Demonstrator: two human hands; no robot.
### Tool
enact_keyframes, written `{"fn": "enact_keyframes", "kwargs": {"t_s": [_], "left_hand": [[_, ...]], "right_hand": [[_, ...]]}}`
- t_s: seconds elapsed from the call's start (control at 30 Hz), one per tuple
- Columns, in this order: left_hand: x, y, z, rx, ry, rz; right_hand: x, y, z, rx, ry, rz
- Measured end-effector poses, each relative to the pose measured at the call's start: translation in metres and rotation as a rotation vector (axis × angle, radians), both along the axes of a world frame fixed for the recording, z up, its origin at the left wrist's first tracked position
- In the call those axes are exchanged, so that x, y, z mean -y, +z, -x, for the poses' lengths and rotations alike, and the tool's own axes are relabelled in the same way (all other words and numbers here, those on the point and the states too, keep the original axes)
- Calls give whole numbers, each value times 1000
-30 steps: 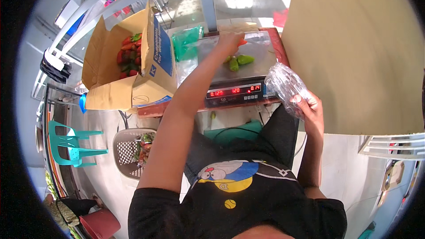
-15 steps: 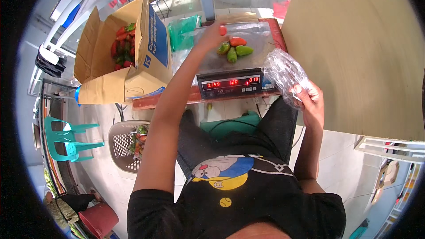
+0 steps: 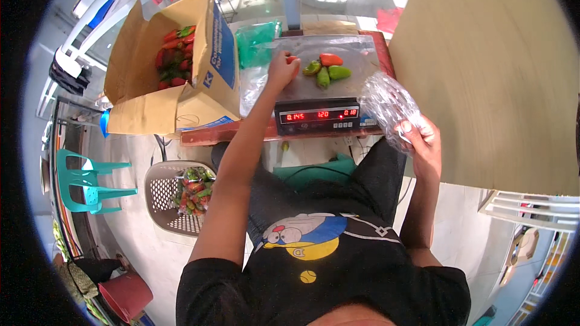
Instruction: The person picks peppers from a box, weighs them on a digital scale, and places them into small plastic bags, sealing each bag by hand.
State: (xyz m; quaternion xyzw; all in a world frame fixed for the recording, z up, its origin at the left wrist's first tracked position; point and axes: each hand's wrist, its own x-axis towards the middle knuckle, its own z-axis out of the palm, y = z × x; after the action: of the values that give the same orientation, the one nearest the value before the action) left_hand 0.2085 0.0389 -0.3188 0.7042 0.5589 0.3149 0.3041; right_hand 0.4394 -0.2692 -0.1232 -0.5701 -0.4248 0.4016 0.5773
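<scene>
My left hand [image 3: 281, 73] is closed around a red pepper [image 3: 295, 65] over the left side of the scale's metal tray [image 3: 356, 45]. Three green peppers [image 3: 339, 72] and another red pepper [image 3: 331, 59] lie together to its right on the tray. At the front of the scale, a lit red display [image 3: 320, 115] shows. Off the tray's near right corner, my right hand [image 3: 425, 145] grips crumpled clear plastic bags [image 3: 389, 99], thumb on top. Left of the scale stands an open cardboard box [image 3: 142, 111] holding many red peppers [image 3: 175, 60], some partly green.
Green plastic bags [image 3: 257, 42] lie between box and scale on the red table [image 3: 202, 136]. A tall pale wooden panel [image 3: 483, 84] borders the right. On the floor are a beige basket [image 3: 158, 196] with bagged peppers, a green plastic chair [image 3: 84, 181] and a red bucket [image 3: 125, 297].
My left hand has drawn toward the near left with the red pepper. The scale's display reads differently. My right hand keeps hold of the plastic bags in about the same place.
</scene>
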Motion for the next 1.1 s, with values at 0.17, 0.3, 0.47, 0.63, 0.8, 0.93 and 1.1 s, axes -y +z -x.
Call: {"fn": "enact_keyframes", "kwargs": {"t_s": [0.17, 0.3, 0.47, 0.63, 0.8, 0.93, 1.1], "left_hand": [[-4, 12, -17, 54, -17, 21], [-19, 5, -22, -79, -42, -68], [-39, 15, -44, -162, -211, -96], [-36, 17, -42, -184, -207, -155], [3, 51, 6, -53, -354, -74], [111, 93, 35, 37, -754, 453], [184, 76, 110, -34, -852, 475]], "right_hand": [[4, 2, 4, -27, -61, 58], [2, 3, 8, -35, -13, 67], [3, 4, 5, 52, -6, 39], [-2, 5, 11, 74, -57, 53], [-13, -37, 42, 910, 453, -168], [-16, -68, 81, 972, 702, -114], [-25, -72, 106, 1101, 755, -330]]}}
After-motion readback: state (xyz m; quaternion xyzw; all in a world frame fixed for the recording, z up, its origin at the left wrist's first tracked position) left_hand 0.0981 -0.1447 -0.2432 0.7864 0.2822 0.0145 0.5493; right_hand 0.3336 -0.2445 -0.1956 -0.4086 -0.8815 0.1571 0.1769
